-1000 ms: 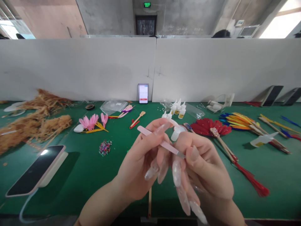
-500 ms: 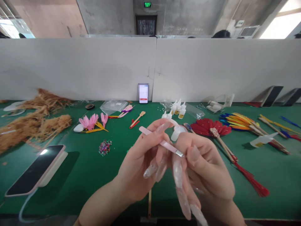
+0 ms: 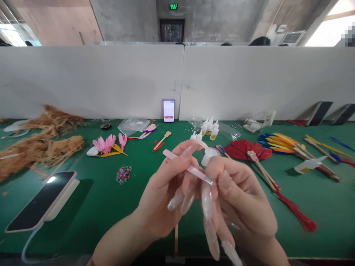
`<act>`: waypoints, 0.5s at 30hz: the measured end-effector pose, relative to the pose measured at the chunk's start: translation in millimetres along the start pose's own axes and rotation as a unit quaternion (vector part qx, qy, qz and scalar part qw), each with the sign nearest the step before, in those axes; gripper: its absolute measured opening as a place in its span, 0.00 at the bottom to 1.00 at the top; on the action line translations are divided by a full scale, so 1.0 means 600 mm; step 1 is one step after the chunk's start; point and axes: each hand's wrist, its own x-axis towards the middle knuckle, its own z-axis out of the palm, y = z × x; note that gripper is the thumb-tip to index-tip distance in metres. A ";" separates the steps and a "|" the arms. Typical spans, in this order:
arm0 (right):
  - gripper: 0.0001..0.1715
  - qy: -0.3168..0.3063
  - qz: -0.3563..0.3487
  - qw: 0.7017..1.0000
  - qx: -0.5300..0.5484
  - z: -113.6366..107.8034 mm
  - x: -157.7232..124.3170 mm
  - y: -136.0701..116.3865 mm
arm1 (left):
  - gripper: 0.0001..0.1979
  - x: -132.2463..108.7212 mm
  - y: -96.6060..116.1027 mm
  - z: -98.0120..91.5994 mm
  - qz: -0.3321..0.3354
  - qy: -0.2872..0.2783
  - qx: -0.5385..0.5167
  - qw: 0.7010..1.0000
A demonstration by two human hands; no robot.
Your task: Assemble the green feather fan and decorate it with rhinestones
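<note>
My left hand [image 3: 161, 197] is closed round slim pink tweezers [image 3: 195, 171], held slanting down to the right between thumb and fingers. Their silver tip meets the fingertips of my right hand [image 3: 245, 195]. Thumb and index finger of that hand are pinched together; whatever lies between them is too small or hidden to make out. Its other fingers, with long pale nails, point down toward the table edge. Just behind my hands is a small white container [image 3: 207, 158], partly covered by them.
On the green table [image 3: 105, 210] lie a red petal fan [image 3: 242, 150], colourful feather-like pieces [image 3: 280, 143], a sequin pile [image 3: 123, 174], pink flowers [image 3: 104, 143] and a phone [image 3: 41, 201]. Several glue bottles [image 3: 210, 128] stand behind my hands; another bottle [image 3: 307, 165] lies at right.
Both hands and the tweezers have shifted very slightly left and down. The grip looks the same, and the things on the table have stayed in place.
</note>
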 end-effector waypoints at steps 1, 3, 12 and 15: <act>0.16 -0.002 0.000 1.000 -0.001 0.000 0.000 0.000 | 0.04 0.000 0.000 0.001 0.000 -0.002 -0.004 1.000; 0.15 -0.003 -0.001 1.000 -0.002 0.001 -0.001 -0.001 | 0.02 -0.001 0.000 0.002 -0.005 -0.005 -0.013 1.000; 0.16 0.013 -0.034 0.999 -0.036 0.004 -0.002 -0.002 | 0.06 -0.007 0.006 0.001 0.061 -0.063 -0.004 0.996; 0.18 0.035 -0.048 0.996 -0.061 0.007 -0.003 -0.003 | 0.06 -0.014 0.011 0.000 0.159 -0.042 0.060 0.985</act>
